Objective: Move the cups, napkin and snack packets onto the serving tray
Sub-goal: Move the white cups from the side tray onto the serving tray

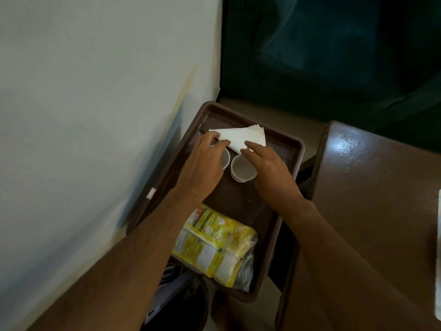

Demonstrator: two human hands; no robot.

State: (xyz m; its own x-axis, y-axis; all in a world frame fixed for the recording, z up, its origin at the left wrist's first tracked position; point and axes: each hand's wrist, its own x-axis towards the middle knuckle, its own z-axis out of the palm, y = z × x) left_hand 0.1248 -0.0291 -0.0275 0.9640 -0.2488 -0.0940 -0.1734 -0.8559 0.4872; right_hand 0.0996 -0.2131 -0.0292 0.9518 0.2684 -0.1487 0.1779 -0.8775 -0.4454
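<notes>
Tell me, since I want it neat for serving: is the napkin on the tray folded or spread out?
Folded. The white napkin lies as a layered triangle at the far end of the tray, stacked edges showing, with both hands' fingertips on it.

Both forearms are bare to the elbows, no sleeves showing; the left hand [202,163] and right hand [269,168] wear no gloves, rings or watch.
</notes>
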